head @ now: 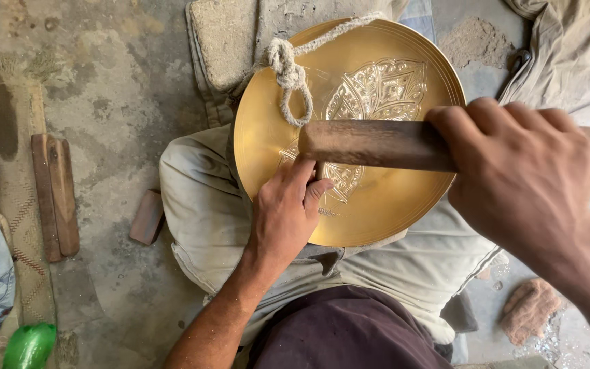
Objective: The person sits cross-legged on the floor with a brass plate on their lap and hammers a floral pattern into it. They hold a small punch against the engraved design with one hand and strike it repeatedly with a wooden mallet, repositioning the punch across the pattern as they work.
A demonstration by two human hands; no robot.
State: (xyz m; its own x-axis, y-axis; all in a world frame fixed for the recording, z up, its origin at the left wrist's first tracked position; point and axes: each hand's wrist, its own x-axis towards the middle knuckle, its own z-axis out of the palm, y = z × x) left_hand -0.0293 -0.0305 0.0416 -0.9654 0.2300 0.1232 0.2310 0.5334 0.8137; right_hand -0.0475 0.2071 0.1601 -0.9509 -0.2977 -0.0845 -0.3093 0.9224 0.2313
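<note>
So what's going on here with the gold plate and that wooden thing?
A person sits on the floor with a round brass plate propped on their lap, its face partly engraved with a leaf-like pattern. The left hand rests on the plate, fingers pinched at the engraved area, probably around a small tool that is hidden. The right hand grips a thick wooden mallet held across the plate. A knotted rope loop lies over the plate's upper rim.

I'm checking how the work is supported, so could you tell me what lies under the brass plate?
The brass plate rests on the person's lap, over pale trousers. Whatever sits directly beneath its middle is covered.
</note>
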